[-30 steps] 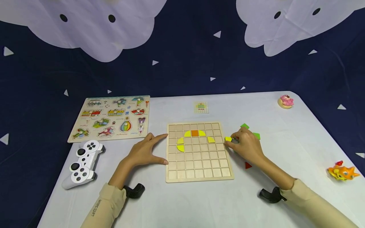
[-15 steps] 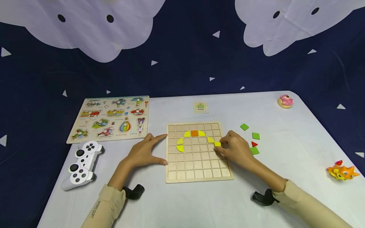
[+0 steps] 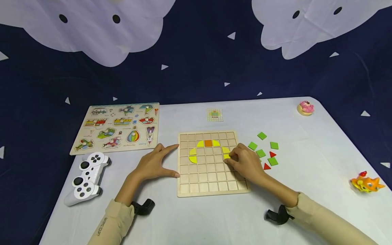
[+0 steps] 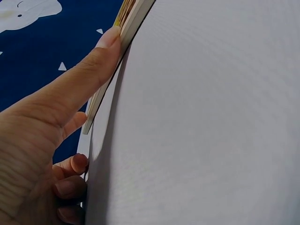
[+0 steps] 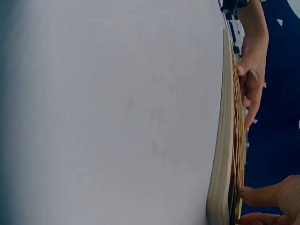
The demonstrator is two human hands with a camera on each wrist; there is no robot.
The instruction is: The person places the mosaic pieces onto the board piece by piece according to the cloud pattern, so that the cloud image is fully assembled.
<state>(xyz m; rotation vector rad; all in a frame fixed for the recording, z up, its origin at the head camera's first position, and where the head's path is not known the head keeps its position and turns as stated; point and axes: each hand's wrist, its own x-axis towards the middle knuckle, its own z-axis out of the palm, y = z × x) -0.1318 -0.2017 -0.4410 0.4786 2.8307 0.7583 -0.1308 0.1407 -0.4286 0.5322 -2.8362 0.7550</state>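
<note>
A wooden grid board (image 3: pixel 212 163) lies flat on the white table (image 3: pixel 306 136), between the two hands. The left hand (image 3: pixel 153 165) rests open beside the board, thumb and forefinger spread and touching its left edge. The right hand (image 3: pixel 245 163) lies over the board's right side, fingertips curled onto a yellow piece (image 3: pixel 226 156) in a cell just below another yellow piece (image 3: pixel 225 149); whether it pinches or only presses the piece cannot be told, since the fingers hide most of it. On the board sit an orange square (image 3: pixel 208 143) flanked by yellow pieces, and a yellow half-circle (image 3: pixel 193 156) at left. Green squares (image 3: pixel 261 135) and red triangles (image 3: pixel 267 166) lie loose just right of the board. Farther off: a picture puzzle (image 3: pixel 117 126), a white game controller (image 3: pixel 87 177), a small pattern card (image 3: pixel 215 115), a pink toy (image 3: pixel 306 108) and an orange toy (image 3: pixel 365 183). Both wrist views show the board only edge-on (image 5: pixel 220 140), its cells unreadable.
</note>
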